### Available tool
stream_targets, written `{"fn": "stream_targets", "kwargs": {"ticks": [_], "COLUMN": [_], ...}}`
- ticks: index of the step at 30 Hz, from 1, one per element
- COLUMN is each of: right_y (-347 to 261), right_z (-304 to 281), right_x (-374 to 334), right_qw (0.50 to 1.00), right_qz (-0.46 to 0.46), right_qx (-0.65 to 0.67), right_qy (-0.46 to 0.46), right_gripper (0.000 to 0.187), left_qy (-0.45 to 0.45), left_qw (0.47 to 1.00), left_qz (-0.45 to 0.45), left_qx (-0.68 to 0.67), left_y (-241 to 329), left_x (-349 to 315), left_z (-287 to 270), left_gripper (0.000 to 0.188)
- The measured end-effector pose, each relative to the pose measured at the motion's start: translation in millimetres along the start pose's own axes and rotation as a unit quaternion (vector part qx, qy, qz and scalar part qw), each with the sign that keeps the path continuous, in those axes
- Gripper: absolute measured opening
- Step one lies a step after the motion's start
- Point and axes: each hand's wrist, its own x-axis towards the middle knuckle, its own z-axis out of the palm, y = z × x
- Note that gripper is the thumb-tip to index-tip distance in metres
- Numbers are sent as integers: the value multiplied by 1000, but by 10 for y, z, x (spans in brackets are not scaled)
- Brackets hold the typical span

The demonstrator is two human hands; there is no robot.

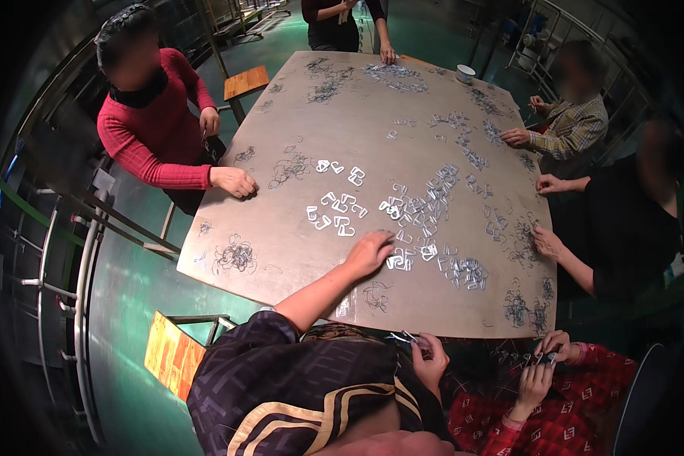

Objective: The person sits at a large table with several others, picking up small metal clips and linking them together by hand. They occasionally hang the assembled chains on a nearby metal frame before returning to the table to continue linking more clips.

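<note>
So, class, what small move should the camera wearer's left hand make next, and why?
Probably pinch one silver hook and draw it toward the right hand: the left hand rests right beside the loose hooks, while the right hand appears to hold a slim metal piece.

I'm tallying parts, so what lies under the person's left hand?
Silvery curved pieces show on the table just right of the left hand; whatever the hand itself covers cannot be seen.
</note>
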Motion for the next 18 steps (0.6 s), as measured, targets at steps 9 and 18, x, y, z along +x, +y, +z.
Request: {"fn": "stream_targets", "kwargs": {"ticks": [9,18], "right_y": [-30,-11], "right_z": [146,199], "right_x": [76,95], "right_qw": [999,999], "right_qz": [5,23], "right_qx": [-12,-38], "right_qy": [-42,-20], "right_gripper": [25,31], "left_qy": [49,3], "left_qw": [985,995], "left_qz": [40,12], "left_qx": [161,102], "left_y": [-564,-341], "left_x": [773,1012], "left_z": [-440,-131], "left_gripper": [20,13]}}
